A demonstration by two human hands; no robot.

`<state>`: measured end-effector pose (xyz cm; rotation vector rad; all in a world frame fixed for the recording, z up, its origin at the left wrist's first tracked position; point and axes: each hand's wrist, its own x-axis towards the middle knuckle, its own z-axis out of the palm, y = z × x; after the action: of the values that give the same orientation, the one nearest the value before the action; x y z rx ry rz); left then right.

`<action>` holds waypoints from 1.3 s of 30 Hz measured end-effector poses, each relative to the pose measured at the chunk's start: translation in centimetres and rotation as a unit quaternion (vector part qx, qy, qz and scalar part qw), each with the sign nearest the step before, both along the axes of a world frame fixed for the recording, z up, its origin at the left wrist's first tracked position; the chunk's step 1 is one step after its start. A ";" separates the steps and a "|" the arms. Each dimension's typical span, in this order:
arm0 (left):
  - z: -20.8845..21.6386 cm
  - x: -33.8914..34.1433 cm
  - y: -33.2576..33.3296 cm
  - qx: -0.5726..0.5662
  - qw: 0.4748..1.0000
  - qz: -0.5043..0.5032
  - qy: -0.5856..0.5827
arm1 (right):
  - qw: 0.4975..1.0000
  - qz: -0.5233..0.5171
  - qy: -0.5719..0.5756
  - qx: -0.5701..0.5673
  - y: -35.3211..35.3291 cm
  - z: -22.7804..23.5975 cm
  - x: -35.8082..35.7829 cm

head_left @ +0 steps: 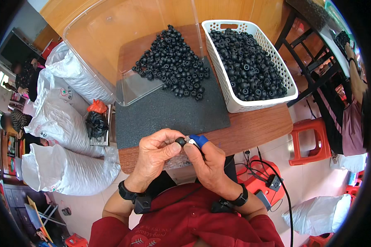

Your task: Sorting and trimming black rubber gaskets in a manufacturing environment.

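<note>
and here it is, one small black ball (180, 141), up in the air just over the front edge of the desk (261, 125), right between the two hands! the left hand (152, 154) has it, grip closed, thumb and forefinger pinching it from the side; the right hand (210, 161) comes in opposite, grip clenched round a small pale tool (192, 142), a blue cover (199, 140) about its forefinger, the tool's end right up by the ball, though whether they touch i cannot tell. so, by the look of it, we're in the middle of working a single piece, and the next move calls for a steady left pinch and a careful, small push or turn from the right. beyond the hands, a dark mat (165, 119), and at its far side a loose heap of black pieces (173, 61), many showing round holes, partly over a clear plastic bin (142, 91); to the right, a white basket (257, 106) packed with more of the same! any lettering? yes, some on the chest of the red shirt (185, 222), with leaf shapes, and printed marks on the bulging white sacks (66, 111) off left, too small and bent to read surely; none that i can make out on ball or tool.
</note>
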<state>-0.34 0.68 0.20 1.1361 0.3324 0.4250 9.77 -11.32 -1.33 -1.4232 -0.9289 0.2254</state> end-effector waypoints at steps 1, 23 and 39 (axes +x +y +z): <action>-0.3 -0.1 0.0 -0.010 1.000 0.008 -0.001 | 1.000 0.004 -0.004 0.001 0.0 -0.1 0.0; -1.5 -0.3 -1.0 -0.126 0.991 0.045 -0.025 | 1.000 0.015 -0.003 0.004 0.2 -0.8 -0.3; -1.0 -0.1 -1.5 -0.062 0.995 0.075 -0.018 | 0.991 -0.028 -0.133 0.010 0.4 -1.6 -0.1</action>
<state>-0.45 -0.85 -0.78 0.9837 0.4096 0.5491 9.67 -10.95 -2.93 -1.4807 -1.1025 -0.0177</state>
